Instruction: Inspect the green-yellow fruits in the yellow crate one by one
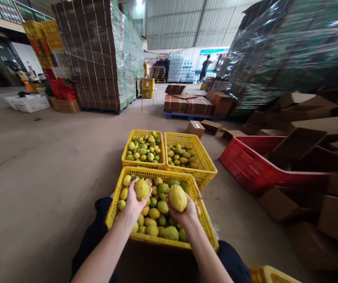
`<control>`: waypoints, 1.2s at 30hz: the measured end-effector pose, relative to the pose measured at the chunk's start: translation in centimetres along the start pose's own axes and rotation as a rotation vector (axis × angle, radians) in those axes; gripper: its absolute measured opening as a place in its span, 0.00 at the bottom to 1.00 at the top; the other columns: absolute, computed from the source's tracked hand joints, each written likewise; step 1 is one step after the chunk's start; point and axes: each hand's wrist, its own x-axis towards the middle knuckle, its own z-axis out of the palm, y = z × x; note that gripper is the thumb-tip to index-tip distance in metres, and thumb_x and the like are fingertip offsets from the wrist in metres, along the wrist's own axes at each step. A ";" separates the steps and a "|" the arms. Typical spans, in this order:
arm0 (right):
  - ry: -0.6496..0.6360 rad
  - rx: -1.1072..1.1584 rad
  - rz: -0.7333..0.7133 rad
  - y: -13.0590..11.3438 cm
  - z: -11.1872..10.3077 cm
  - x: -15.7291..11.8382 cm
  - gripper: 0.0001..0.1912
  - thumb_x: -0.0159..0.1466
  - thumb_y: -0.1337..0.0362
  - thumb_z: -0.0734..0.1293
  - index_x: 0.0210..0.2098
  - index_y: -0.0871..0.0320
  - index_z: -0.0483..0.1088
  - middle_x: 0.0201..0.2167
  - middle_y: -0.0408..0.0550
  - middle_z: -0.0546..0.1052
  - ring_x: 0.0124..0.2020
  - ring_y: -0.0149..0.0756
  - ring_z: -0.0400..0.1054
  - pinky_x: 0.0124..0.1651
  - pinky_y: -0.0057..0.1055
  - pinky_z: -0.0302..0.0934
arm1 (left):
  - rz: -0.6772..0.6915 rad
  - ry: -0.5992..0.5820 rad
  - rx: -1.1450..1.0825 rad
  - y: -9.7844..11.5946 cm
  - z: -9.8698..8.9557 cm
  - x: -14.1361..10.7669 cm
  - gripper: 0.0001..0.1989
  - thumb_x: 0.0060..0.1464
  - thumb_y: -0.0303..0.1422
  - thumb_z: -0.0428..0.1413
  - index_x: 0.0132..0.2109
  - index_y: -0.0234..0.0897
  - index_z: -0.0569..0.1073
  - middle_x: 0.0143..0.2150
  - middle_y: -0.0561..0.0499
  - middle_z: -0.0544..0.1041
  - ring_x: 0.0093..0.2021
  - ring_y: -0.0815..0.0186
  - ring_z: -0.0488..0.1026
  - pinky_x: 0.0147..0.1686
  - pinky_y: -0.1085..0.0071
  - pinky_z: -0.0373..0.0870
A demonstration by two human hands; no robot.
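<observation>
My left hand [136,198] is closed around a yellow lemon [142,190], palm turned up with the fingers behind the fruit. In my right hand [186,211] lies a larger, paler lemon [177,198], cupped from below. Both hands are held above the front yellow crate [157,171]. That crate is filled with many yellow and green lemons [154,213], partly hidden under my hands and forearms.
Behind stand two more yellow crates with similar fruit, the left crate [143,165] and the right crate [206,153]. A red crate [239,157] and loose cardboard boxes [281,202] lie to the right. Farther back are wrapped pallet stacks [94,55] and a person [206,67].
</observation>
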 end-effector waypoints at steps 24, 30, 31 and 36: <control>-0.013 0.023 -0.021 1.0 -0.1 0.1 0.13 0.66 0.64 0.57 0.40 0.57 0.74 0.27 0.50 0.80 0.33 0.44 0.78 0.38 0.42 0.74 | 0.043 0.072 0.071 -0.8 0.0 0.5 0.03 0.60 0.32 0.58 0.40 0.39 0.71 0.31 0.51 0.76 0.28 0.66 0.76 0.31 0.69 0.78; 0.024 -0.097 -0.023 1.2 -0.1 0.0 0.09 0.64 0.59 0.65 0.35 0.58 0.72 0.23 0.49 0.79 0.26 0.42 0.76 0.30 0.37 0.72 | -0.032 0.084 0.042 -1.1 -0.1 0.6 0.07 0.60 0.36 0.57 0.42 0.37 0.72 0.32 0.48 0.75 0.31 0.63 0.77 0.29 0.70 0.77; 0.035 -0.097 -0.027 1.2 0.0 -0.1 0.08 0.64 0.60 0.65 0.35 0.58 0.72 0.22 0.48 0.79 0.25 0.41 0.75 0.30 0.36 0.72 | -0.054 0.082 0.049 -1.1 -0.2 0.7 0.09 0.61 0.37 0.56 0.43 0.36 0.72 0.32 0.47 0.75 0.31 0.62 0.77 0.27 0.70 0.77; 0.041 -0.114 -0.045 1.1 0.5 -0.8 0.10 0.66 0.59 0.64 0.33 0.57 0.71 0.22 0.46 0.79 0.21 0.38 0.73 0.25 0.32 0.67 | -0.140 0.007 0.066 -1.2 -0.6 0.5 0.17 0.64 0.40 0.49 0.51 0.31 0.73 0.37 0.40 0.77 0.32 0.61 0.76 0.21 0.74 0.71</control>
